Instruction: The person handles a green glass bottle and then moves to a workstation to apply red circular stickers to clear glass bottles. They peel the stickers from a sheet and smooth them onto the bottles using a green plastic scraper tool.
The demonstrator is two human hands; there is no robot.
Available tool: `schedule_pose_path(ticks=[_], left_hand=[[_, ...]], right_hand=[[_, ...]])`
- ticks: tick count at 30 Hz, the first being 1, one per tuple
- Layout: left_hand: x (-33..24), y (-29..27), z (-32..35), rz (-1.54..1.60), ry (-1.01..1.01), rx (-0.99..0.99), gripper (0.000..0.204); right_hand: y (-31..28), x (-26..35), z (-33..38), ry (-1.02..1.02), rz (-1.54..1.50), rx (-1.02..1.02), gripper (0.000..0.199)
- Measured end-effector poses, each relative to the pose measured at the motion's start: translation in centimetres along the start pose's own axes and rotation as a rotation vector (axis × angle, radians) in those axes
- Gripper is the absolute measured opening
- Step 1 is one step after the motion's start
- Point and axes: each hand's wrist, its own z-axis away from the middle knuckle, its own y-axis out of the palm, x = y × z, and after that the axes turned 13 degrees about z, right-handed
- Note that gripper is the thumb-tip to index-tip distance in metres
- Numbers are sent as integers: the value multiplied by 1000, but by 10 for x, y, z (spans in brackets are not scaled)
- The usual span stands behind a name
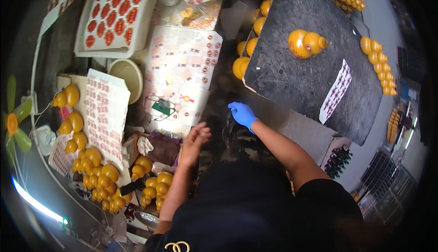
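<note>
My left hand (196,141) is bare and raised beside the sticker-covered table, its fingers loosely bent and apart. Nothing shows in it. My right hand (243,114) wears a blue glove and hangs before my body, below the near corner of the dark table; its fingers are slightly bent, with no object visible in them. On that dark table a glossy yellow gourd (299,43) lies on its side, a small round label on it. Nearer me lies a narrow sheet of dark stickers (336,90). Glasses (161,108) rest on the sheets by my left hand.
Sticker sheets (178,60) cover the left table. Behind stands a white tray (143,37) with red stickers, beside a round beige tub (132,76). Several gourds (98,174) crowd the lower left, near a green-bladed fan (20,110). More gourds (378,65) line the dark table's right side.
</note>
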Motion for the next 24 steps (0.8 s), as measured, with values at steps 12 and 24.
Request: schedule_pose_path(ticks=[12, 24], left_hand=[[206, -52, -56, -461, 359, -35, 25], [284, -91, -113, -577, 690, -268, 16]], right_hand=[[189, -112, -246, -93, 415, -93, 33], [239, -172, -352, -347, 1108, -10, 28]])
